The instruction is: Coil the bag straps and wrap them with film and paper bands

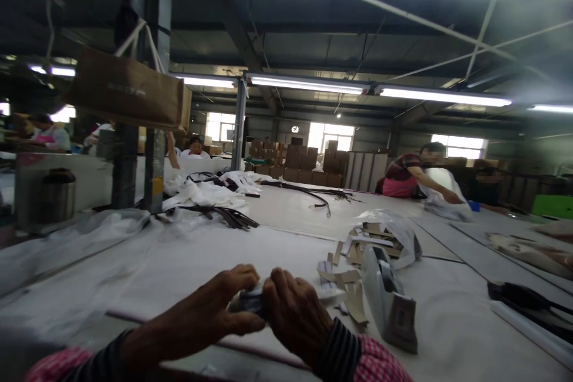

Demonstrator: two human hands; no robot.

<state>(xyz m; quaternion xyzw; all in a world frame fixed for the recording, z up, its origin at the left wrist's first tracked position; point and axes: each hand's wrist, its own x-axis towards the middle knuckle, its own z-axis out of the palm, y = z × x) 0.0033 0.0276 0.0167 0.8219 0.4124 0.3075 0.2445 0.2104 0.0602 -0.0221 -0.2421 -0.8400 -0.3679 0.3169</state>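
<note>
My left hand and my right hand meet low in the middle of the view, above a wide white table. Both pinch a small pale folded piece held between them; it is too blurred to name. The fingers of both hands are curled round it. Just right of my right hand lie loose tan card pieces and a grey tape dispenser.
A clear plastic bag of card scraps lies beyond the dispenser. Dark straps and white bags lie at the back left by a steel post. A person in a striped shirt leans over the table far right. Others sit behind.
</note>
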